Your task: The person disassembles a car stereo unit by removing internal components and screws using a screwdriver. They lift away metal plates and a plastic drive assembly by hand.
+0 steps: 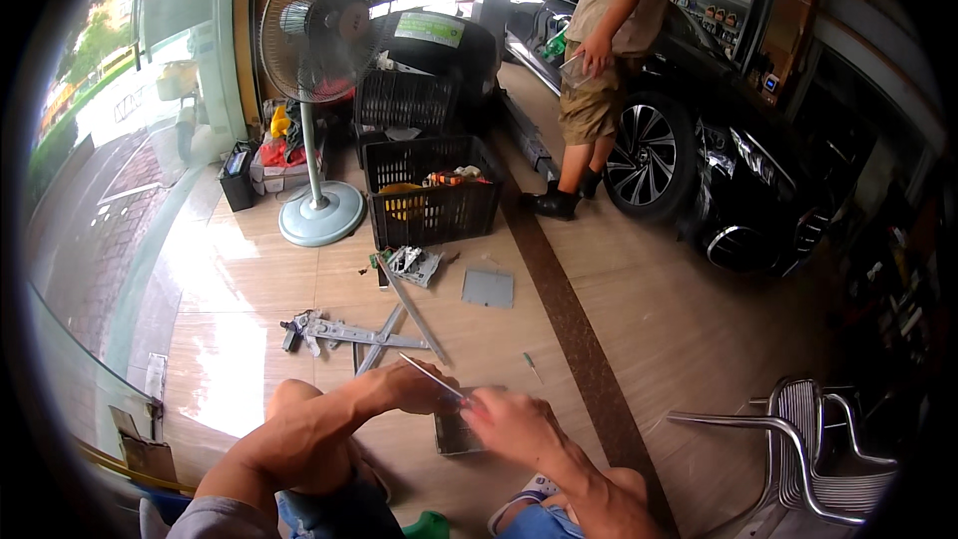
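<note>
My right hand (519, 427) is closed around the reddish handle of a screwdriver (431, 373). Its thin metal shaft points up and to the left, passing over my left hand (414, 388). The left fingers are curled and partly hidden, and what they hold is not clear. Just below both hands shows a dark grey box-shaped part (456, 436); whether the left hand grips it I cannot tell. Beyond my left hand, a metal window regulator (349, 330) with crossed arms and a motor lies on the tiled floor.
Further off are a grey flat plate (488, 288), a small pile of parts (413, 265), a black crate (434, 195) and a standing fan (321, 212). A person (591, 90) stands beside a black car (758, 180). A metal chair (813, 449) is at right; a thin green-tipped tool (532, 366) lies nearby.
</note>
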`<control>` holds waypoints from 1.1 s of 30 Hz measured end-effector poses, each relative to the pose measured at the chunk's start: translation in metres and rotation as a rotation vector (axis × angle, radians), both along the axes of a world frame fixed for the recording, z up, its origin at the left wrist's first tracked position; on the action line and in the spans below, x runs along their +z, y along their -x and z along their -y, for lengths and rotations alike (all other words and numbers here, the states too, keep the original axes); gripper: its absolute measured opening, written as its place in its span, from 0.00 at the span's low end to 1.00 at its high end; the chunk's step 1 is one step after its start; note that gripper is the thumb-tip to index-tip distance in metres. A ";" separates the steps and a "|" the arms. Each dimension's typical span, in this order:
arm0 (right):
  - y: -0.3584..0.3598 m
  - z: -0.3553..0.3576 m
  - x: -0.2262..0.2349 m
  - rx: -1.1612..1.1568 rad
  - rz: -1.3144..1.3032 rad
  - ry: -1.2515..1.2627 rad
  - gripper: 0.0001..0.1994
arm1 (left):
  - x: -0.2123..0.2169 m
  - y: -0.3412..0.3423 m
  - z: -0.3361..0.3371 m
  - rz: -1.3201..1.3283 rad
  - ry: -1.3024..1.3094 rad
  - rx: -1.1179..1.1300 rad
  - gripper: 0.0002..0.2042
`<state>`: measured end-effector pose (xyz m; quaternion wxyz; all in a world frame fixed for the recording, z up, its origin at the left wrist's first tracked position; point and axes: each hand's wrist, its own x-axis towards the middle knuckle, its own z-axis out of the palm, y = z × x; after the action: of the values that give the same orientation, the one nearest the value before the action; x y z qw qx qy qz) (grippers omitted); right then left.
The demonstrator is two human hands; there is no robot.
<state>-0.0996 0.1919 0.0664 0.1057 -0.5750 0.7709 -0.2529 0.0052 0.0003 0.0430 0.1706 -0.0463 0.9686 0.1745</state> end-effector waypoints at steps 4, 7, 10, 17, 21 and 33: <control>0.005 0.005 0.003 -0.066 0.089 -0.036 0.13 | 0.009 -0.004 0.001 -0.024 -0.034 -0.046 0.22; 0.005 0.009 0.000 -0.079 0.138 -0.001 0.14 | -0.018 -0.007 0.010 -0.097 0.048 -0.045 0.23; 0.010 0.010 -0.008 -0.165 0.184 0.197 0.14 | -0.012 -0.008 0.007 -0.076 0.015 -0.013 0.23; 0.019 0.042 0.086 -0.236 0.791 0.458 0.11 | -0.044 0.002 0.016 0.018 0.059 -0.055 0.26; 0.014 0.089 0.191 -0.181 0.569 0.521 0.11 | -0.037 -0.008 0.009 0.039 0.053 -0.039 0.26; 0.032 0.097 0.214 -0.264 0.425 0.216 0.13 | -0.029 -0.008 0.005 -0.032 0.003 -0.038 0.23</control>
<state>-0.1311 0.0948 0.2805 0.1692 -0.4116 0.7681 -0.4604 0.0131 -0.0042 0.0144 0.1581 -0.0252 0.9722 0.1706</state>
